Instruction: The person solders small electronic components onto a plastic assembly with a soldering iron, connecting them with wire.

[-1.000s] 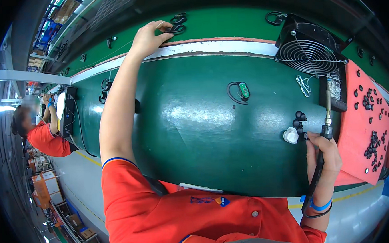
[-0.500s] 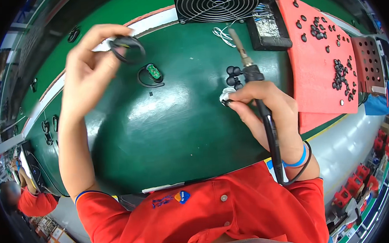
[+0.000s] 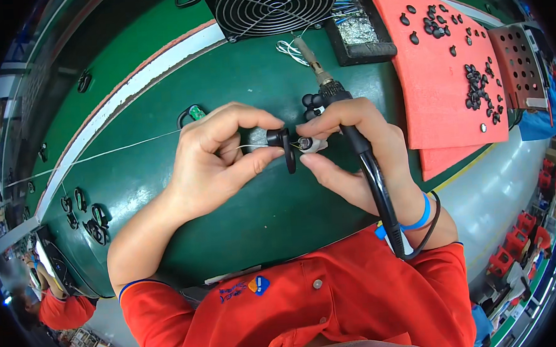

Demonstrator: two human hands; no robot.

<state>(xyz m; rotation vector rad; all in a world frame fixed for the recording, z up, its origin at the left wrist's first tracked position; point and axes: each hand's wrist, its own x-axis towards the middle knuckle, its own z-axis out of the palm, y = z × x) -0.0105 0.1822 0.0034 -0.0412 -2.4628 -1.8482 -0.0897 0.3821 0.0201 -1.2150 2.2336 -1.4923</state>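
Observation:
My left hand (image 3: 210, 155) pinches a black ear-hook earphone piece (image 3: 289, 152) between thumb and fingertips. A thin pale wire (image 3: 120, 148) runs leftward from behind that hand. In my right hand (image 3: 368, 145) rests a soldering iron (image 3: 362, 149), its metal tip (image 3: 307, 52) pointing away from me. The right thumb and fingertips also have a small round part with a white covering (image 3: 312, 144), close beside the earphone piece. Fine leads show between the two parts. Just behind my left hand, partly covered, lies another ear-hook piece with a green circuit board (image 3: 194, 112).
A fan with a wire guard (image 3: 274, 5) stands at the far edge, next to a black tray (image 3: 363, 31). On the right, a pink foam sheet (image 3: 436, 113) bears many small black parts. Several black ear hooks (image 3: 95, 226) lie at left. A co-worker in red (image 3: 64, 312) sits far left.
My left hand has come right and nearer with the ear-hook piece, meeting the part in my right hand. The view has shifted slightly. The soldering iron stays in my right hand.

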